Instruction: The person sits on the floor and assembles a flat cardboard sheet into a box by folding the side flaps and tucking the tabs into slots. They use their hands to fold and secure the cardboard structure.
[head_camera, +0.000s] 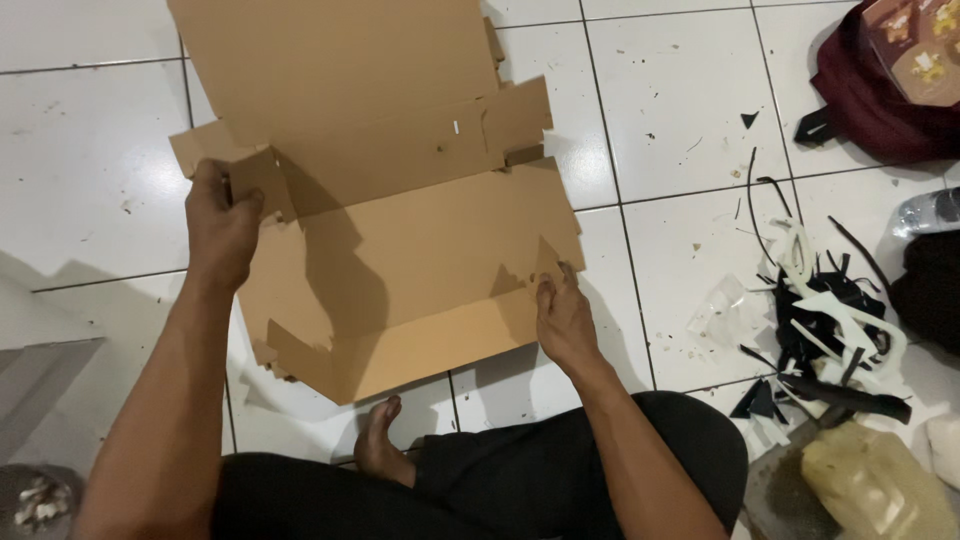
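Note:
A brown die-cut cardboard box blank (400, 230) lies partly folded on the white tiled floor in front of me. My left hand (220, 225) grips a small side flap at the blank's left edge, holding it upright. My right hand (562, 315) presses on the right end of the front panel, fingers on a small tab. The back lid panel stands raised toward the top of the view. My bare foot (380, 440) and dark-trousered legs sit just below the box.
Black and white offcut scraps (830, 320) are piled on the floor at the right. A dark red bag (880, 90) lies at the top right. A yellowish plastic wrapped bundle (875, 485) sits at the bottom right. A grey step edge (40, 350) is at the left.

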